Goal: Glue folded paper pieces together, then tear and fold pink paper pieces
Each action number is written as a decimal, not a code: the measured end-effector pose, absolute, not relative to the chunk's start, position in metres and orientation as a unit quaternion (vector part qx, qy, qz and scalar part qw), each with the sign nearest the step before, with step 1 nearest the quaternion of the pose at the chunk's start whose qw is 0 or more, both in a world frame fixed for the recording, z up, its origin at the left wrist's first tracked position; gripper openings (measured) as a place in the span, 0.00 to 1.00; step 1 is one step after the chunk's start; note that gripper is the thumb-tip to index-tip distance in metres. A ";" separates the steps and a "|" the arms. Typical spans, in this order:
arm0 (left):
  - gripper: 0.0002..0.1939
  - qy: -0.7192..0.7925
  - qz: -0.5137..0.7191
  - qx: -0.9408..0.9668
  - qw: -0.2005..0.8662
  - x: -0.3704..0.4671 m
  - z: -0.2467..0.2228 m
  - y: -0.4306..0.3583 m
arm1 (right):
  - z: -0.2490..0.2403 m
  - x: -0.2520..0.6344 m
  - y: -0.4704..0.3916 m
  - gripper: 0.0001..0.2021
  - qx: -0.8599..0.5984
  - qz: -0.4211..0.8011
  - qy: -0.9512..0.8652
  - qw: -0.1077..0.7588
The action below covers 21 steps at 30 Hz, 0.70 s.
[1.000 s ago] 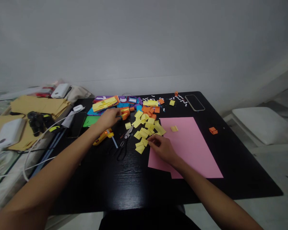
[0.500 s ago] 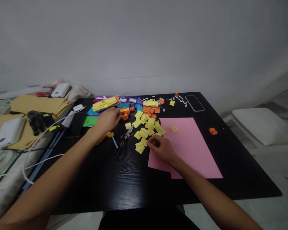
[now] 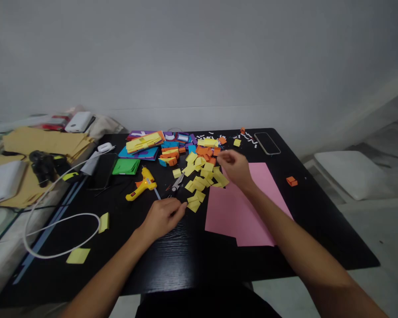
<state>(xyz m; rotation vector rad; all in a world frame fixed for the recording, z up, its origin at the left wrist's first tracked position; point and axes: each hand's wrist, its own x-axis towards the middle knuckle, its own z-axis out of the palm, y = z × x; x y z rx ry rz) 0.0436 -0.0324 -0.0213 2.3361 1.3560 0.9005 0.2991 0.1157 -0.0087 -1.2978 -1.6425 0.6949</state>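
My left hand (image 3: 166,215), its fingers curled closed, hovers over the black handles of the scissors (image 3: 178,183). Its thumb is near the lowest yellow paper pieces (image 3: 194,204); whatever it holds is hidden. My right hand (image 3: 235,168) is above the upper left part of the pink sheets (image 3: 245,212), fingers bent into a pinch beside the folded orange paper pieces (image 3: 204,152). I cannot make out what is between those fingertips. More yellow pieces (image 3: 199,183) lie heaped between both hands. A yellow glue gun (image 3: 142,184) rests left of the scissors.
Green paper (image 3: 126,166), a bundle of yellow strips (image 3: 144,141) and blue paper (image 3: 149,153) lie at the back left. A phone (image 3: 267,143) is at the back right, an orange piece (image 3: 292,181) at the right. A white cable (image 3: 97,225) loops near two yellow pieces at the left.
My left hand has come back from the orange pieces toward me, uncovering the glue gun. My right hand has moved up and right, away from the yellow heap. The small folded piece on the pink sheet no longer shows.
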 end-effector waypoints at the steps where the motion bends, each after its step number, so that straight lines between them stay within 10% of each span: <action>1: 0.23 0.466 0.318 0.812 0.145 0.044 -0.026 -0.033 | -0.006 0.297 0.137 0.09 -0.536 0.237 -0.679 0.443; 7: 0.24 0.461 0.342 0.803 0.160 0.043 -0.033 -0.037 | -0.016 0.275 0.226 0.07 -0.587 0.090 -0.762 0.259; 21: 0.26 0.494 0.351 0.772 0.192 0.046 -0.034 -0.033 | -0.015 0.296 0.213 0.12 -0.592 0.053 -0.757 0.273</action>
